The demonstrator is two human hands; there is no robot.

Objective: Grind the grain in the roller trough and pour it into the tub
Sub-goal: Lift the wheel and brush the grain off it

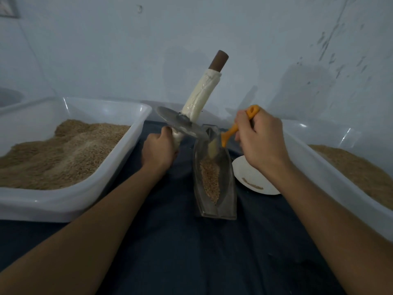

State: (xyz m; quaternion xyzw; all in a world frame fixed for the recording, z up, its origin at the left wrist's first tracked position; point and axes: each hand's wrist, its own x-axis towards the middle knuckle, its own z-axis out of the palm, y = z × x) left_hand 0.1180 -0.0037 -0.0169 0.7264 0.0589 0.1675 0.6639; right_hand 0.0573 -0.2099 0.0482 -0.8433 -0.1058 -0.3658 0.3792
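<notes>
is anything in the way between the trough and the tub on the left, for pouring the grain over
Partly. The left hand holds the roller wheel by its axle handle, tilted, between the roller trough and the left tub. The wheel's disc hangs over the trough's far end. Lower down, only dark cloth separates them.

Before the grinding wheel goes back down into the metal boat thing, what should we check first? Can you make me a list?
1. Grain lies in the trough: ok.
2. Left hand grips the roller wheel by its wrapped handle: ok.
3. Wheel lifted out of the trough, tilted: ok.
4. Orange scoop out of the wheel's way: not ok, right hand holds it over the trough's far end.
5. Scoop emptied: cannot tell.
6. Trough flat on the cloth: ok.
</notes>
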